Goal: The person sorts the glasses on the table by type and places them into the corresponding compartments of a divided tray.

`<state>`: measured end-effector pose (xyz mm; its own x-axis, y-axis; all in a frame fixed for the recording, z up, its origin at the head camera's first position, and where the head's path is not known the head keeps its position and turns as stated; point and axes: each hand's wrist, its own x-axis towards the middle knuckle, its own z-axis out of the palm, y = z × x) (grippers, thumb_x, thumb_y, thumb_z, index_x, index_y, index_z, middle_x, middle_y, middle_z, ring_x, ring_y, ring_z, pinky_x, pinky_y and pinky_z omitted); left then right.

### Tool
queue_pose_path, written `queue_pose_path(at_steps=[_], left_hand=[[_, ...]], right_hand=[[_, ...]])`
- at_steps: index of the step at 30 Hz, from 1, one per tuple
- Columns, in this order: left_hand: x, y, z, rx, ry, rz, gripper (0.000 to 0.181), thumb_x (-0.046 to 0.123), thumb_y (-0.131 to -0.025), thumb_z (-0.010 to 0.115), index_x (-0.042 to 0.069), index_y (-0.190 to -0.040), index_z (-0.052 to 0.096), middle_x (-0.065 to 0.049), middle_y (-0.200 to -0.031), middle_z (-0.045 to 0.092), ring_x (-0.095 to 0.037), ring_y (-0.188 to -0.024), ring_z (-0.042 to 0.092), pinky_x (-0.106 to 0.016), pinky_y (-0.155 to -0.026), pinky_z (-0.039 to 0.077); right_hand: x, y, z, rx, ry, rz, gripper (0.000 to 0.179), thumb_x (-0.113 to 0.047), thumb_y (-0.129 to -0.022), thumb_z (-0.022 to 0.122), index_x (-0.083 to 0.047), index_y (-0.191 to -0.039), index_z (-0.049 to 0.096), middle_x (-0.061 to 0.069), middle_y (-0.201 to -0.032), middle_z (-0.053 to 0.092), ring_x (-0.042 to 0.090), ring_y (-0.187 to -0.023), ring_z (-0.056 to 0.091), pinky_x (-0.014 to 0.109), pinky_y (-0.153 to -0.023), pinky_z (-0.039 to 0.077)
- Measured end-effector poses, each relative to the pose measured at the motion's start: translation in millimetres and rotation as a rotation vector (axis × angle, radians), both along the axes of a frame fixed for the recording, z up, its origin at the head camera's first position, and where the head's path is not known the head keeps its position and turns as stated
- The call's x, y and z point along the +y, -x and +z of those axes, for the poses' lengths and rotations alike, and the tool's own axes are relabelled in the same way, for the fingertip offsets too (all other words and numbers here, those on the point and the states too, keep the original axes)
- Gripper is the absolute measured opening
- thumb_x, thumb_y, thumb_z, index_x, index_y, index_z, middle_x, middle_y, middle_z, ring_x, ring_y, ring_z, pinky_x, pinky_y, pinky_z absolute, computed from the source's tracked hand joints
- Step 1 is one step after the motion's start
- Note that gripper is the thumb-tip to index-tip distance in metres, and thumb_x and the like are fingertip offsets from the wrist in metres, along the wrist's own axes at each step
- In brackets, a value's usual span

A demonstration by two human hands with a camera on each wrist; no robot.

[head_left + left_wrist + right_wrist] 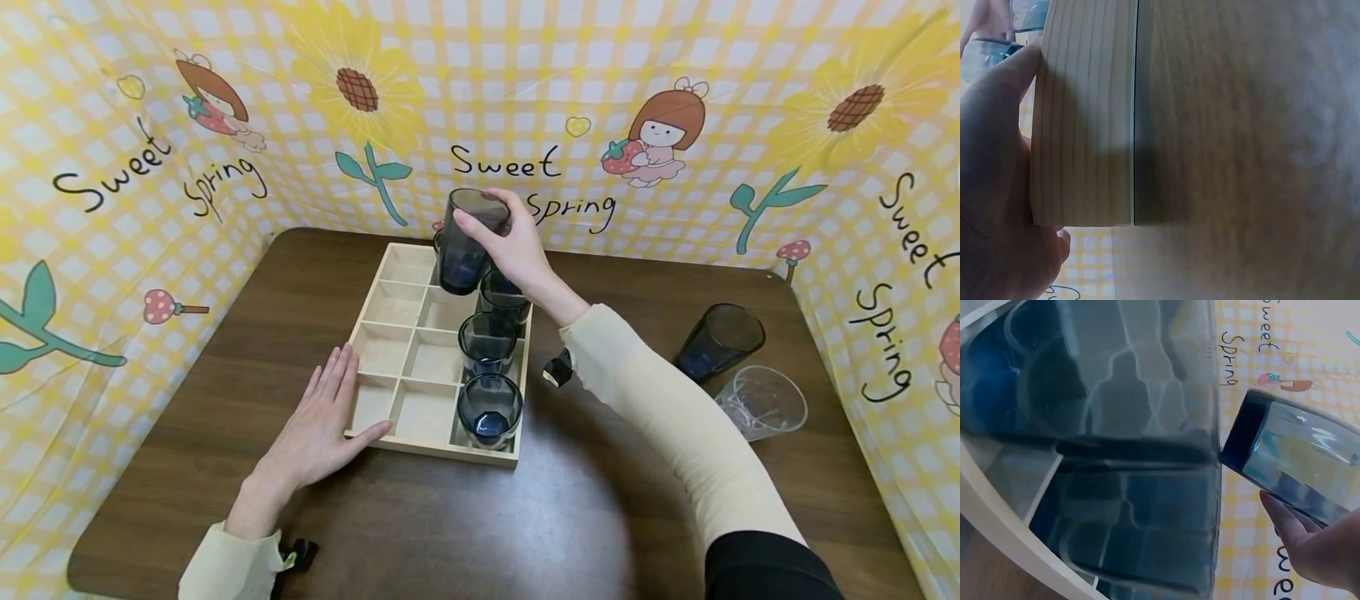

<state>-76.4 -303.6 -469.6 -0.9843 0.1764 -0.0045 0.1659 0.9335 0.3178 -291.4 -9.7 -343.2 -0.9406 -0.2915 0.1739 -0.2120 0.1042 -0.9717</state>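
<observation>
My right hand (517,246) grips a dark tinted drinking glass (463,250) between thumb and fingers, raised over the back part of a divided wooden box (442,454). The same glass (1297,456) appears tilted in the right wrist view, its base apart from two standing glasses. Three dark glasses stand along the box's right column: one at the front (490,412), one behind it (487,342) and one further back (501,296). Part of another dark rim shows behind the held glass. My left hand (318,425) rests on the box's front left corner, fingers straight along the left wall.
To the right on the brown table (600,517) stand another dark glass (720,342) and a clear glass (761,404), close together near my right sleeve. A yellow checked cloth (487,100) with flowers and lettering rises around the table's back and sides.
</observation>
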Motion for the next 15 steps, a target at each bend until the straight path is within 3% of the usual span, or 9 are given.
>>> queue_pose_path(at_steps=[9, 15], left_hand=[[-0.3, -0.1, -0.2, 0.003, -0.002, 0.000, 0.117, 0.065, -0.102, 0.067, -0.003, -0.175, 0.006, -0.025, -0.185, 0.003, -0.043, -0.174, 0.004, -0.059, -0.142, 0.008], [-0.3, 0.1, -0.2, 0.003, -0.014, -0.001, 0.117, 0.064, -0.102, 0.068, -0.004, -0.175, 0.007, -0.024, -0.185, 0.002, -0.042, -0.174, 0.004, -0.060, -0.142, 0.008]], right_hand=[[-14, -0.8, -17.4, -0.048, 0.001, 0.138, 0.068, -0.024, -0.102, 0.078, -0.010, -0.160, 0.046, 0.018, -0.150, 0.057, 0.023, -0.118, 0.067, 0.033, -0.102, 0.059], [-20, -0.5, -24.0, 0.007, -0.073, 0.167, 0.070, -0.023, -0.095, 0.086, -0.010, -0.155, 0.051, 0.012, -0.151, 0.059, 0.024, -0.126, 0.067, 0.036, -0.107, 0.057]])
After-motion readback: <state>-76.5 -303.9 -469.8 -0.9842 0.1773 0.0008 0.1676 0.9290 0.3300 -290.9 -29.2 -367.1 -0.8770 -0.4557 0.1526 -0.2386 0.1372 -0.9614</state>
